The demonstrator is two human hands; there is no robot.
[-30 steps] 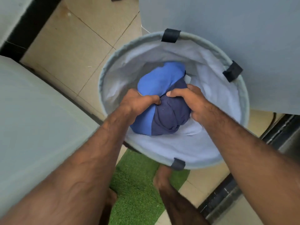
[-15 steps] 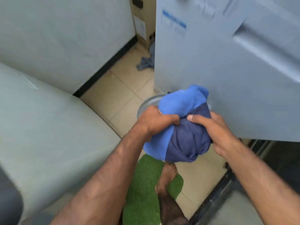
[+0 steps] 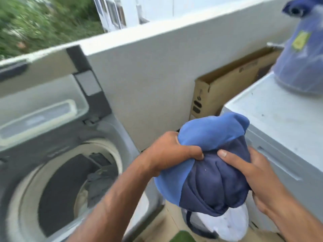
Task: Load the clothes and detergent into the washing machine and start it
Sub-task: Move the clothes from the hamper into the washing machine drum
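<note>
Clothes (image 3: 209,172) (bundled) in left hand (image 3: 167,152), right hand (image 3: 251,173); washing machine (image 3: 120,131) open.

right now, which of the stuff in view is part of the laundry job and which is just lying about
For the job: clothes bundle, gripped by left hand and right hand; open washing machine; laundry basket.

Lying about: cardboard box; white appliance; blue wrapped object on it, contents unclear.

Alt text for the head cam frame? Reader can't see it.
The left hand and right hand grip a bundle of light and dark blue clothes in the air beside an open top-loading washing machine with dark laundry in its drum. A white laundry basket sits below the bundle.
</note>
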